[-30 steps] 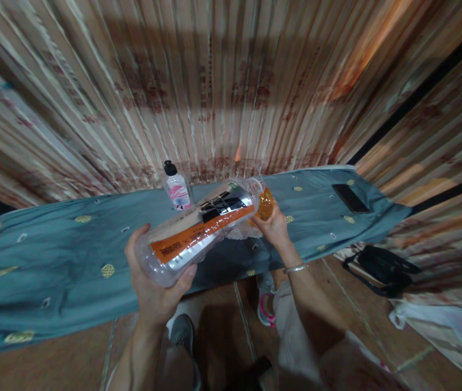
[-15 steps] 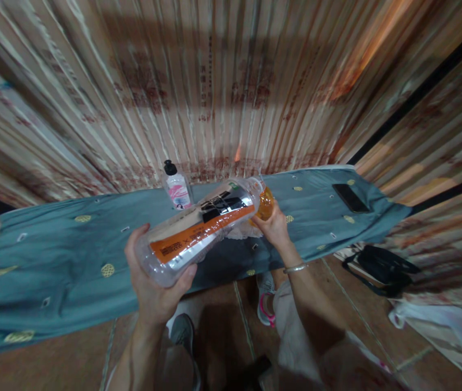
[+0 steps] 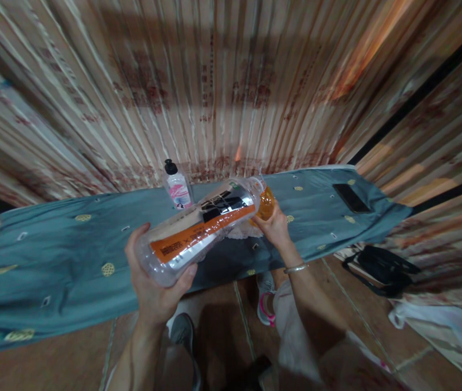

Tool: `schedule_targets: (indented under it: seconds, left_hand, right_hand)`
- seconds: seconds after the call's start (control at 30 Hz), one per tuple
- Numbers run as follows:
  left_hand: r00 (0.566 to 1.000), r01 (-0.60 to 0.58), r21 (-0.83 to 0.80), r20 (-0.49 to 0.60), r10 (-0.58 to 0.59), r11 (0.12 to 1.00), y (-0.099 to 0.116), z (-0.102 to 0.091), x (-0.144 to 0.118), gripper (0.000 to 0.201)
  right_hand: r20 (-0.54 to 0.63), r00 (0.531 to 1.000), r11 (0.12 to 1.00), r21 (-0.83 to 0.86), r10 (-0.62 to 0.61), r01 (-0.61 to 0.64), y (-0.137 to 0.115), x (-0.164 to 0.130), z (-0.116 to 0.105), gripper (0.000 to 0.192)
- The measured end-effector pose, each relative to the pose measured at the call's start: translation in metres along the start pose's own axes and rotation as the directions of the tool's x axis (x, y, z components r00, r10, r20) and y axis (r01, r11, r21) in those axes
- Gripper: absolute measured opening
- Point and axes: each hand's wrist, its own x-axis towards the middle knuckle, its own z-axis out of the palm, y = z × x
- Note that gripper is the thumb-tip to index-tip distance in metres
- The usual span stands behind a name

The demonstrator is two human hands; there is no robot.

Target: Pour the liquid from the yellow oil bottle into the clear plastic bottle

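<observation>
At about seven o'clock, the left hand (image 3: pixel 155 296) is wrapped round the base of the large bottle (image 3: pixel 206 228), held tilted across the middle, neck toward two. The right hand (image 3: pixel 275 225), near three, grips an amber container (image 3: pixel 267 206) at that neck. Pouring seems under way and unfinished; how much remains, I cannot tell. Clear plastic shows round its orange, silver and black label. The small bottle (image 3: pixel 179 190) stands at eleven.

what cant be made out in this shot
All in the head view:
Amber container: partly hidden by the right hand and large bottle.
Pale item: partly hidden behind the large bottle.
Small label print: too blurred to read.
White item, lower right: cut off by the right edge.
</observation>
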Motion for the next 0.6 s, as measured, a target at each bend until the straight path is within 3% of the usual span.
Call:
schedule_targets:
  seconds: [0.3,0.53,0.6]
  left_hand:
    - [0.999,-0.009,0.013,0.048,0.008,1.0,-0.007,-0.006,-0.001,0.09]
    - [0.999,0.01,-0.006,-0.044,-0.01,1.0,0.003,0.002,0.001,0.088]
    - [1.0,0.003,0.003,-0.018,-0.003,1.0,0.004,0.002,0.001,0.088]
  right_hand:
    - [-0.006,1.0,1.0,0.006,-0.012,0.012,0.001,0.0,0.0,0.09]
    - [-0.003,1.0,1.0,0.006,-0.011,0.011,0.0,0.0,-0.001,0.093]
    - [-0.007,1.0,1.0,0.003,-0.017,0.017,0.001,0.0,-0.001,0.092]
